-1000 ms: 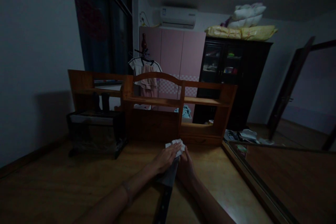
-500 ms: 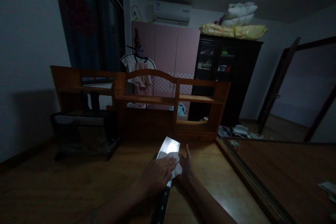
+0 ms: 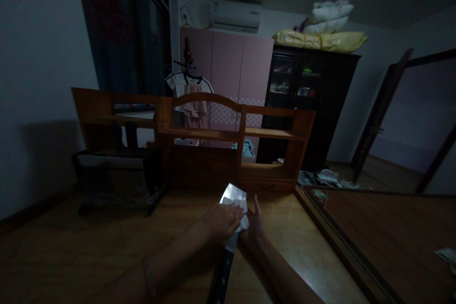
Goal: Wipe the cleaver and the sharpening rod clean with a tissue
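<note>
A kitchen knife (image 3: 230,243) with a broad, shiny blade and a black riveted handle points away from me, its handle towards the bottom edge. My left hand (image 3: 221,222) presses a folded white cloth (image 3: 243,223) flat against the blade, fingers bent over it. The blade's squared tip stands out beyond the cloth. At the blade's right edge, my right hand (image 3: 254,225) braces the knife with the thumb stretched upward. Its other fingers are mostly hidden behind the blade and cloth.
A black knife block or rack (image 3: 117,175) with dark handles stands at left on the wooden tabletop (image 3: 171,266). Behind runs a low wooden shelf (image 3: 203,135). A raised edge (image 3: 331,242) borders the right side. Wardrobes stand farther back.
My left hand has slid the cloth slightly up the blade, towards the tip, baring more blade near the handle. The bright glare on the blade has faded. My right hand stays about in place.
</note>
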`<state>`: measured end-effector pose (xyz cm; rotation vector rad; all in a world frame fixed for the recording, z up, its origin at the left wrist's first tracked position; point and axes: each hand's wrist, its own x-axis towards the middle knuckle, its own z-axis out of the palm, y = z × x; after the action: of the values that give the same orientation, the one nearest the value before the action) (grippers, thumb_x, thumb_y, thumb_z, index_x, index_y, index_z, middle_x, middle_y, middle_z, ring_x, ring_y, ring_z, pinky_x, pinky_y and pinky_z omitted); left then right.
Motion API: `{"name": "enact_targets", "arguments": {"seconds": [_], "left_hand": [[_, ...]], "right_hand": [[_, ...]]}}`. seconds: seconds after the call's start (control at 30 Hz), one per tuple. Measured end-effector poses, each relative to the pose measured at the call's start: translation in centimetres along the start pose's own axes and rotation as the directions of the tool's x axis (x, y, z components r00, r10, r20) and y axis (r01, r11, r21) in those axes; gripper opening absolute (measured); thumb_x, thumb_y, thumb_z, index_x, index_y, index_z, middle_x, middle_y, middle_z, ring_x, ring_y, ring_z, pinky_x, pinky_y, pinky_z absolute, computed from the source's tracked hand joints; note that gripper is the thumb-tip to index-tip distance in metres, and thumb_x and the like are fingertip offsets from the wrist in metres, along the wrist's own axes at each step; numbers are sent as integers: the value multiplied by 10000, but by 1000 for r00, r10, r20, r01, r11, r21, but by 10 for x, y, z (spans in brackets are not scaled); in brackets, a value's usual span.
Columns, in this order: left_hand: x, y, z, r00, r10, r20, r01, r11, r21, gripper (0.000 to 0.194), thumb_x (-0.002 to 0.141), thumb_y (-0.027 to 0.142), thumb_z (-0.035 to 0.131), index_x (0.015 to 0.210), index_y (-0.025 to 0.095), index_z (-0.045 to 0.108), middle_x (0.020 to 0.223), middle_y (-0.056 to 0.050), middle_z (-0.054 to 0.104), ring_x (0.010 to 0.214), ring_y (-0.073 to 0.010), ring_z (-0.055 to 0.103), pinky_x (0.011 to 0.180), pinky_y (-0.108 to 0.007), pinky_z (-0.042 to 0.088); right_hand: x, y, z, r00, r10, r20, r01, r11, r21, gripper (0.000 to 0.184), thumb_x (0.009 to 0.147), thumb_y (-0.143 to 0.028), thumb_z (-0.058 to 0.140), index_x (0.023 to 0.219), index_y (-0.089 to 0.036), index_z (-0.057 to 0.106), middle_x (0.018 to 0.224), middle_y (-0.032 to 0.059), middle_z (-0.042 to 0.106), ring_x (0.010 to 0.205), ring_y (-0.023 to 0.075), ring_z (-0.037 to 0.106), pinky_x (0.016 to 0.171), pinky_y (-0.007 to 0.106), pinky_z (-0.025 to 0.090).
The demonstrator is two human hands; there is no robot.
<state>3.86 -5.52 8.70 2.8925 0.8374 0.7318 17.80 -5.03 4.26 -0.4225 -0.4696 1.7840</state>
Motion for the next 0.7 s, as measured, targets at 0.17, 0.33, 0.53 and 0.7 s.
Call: {"name": "enact_targets", "arguments": {"seconds": [0.17, 0.33, 0.53, 0.7], "left_hand": [[6, 7, 2, 999, 13, 34, -13, 1000, -2, 481, 963, 401, 211, 1188, 201, 586, 1184, -70, 635, 1120, -248, 562, 1001, -382, 387], [-11, 6, -11, 993, 60, 101, -48, 992, -120, 449, 961, 417, 256, 1164, 246, 617, 1171, -33, 651, 1096, -229, 585, 976, -353, 412], [-35, -12, -25, 972, 104, 212, -30, 946, -324, 486, 983, 339, 204, 1047, 311, 685, 1154, 71, 654, 1097, -159, 591, 973, -283, 407], [-43, -30, -30, 971, 119, 208, -25, 914, -405, 452, 980, 287, 236, 1070, 302, 679, 1183, 59, 633, 1143, -144, 560, 1017, -280, 368]], "right_hand": [[-1, -1, -1, 1000, -5, -11, 5, 999, 41, 510, 796, -615, 492, 824, -135, 661, 741, 81, 696, 730, 225, 673, 734, 382, 525], [2, 0, -4, 999, 28, -16, -29, 999, -38, 538, 811, -642, 431, 744, -156, 650, 558, 45, 636, 506, 194, 610, 594, 368, 521], [-1, 4, 1, 988, -23, 152, 26, 1000, -14, 498, 822, -608, 450, 888, -159, 655, 593, 33, 650, 495, 188, 590, 593, 362, 511], [-2, 1, 5, 979, -28, 204, 20, 999, 39, 535, 826, -577, 474, 1089, -129, 602, 919, 107, 706, 831, 269, 659, 795, 446, 489]]}}
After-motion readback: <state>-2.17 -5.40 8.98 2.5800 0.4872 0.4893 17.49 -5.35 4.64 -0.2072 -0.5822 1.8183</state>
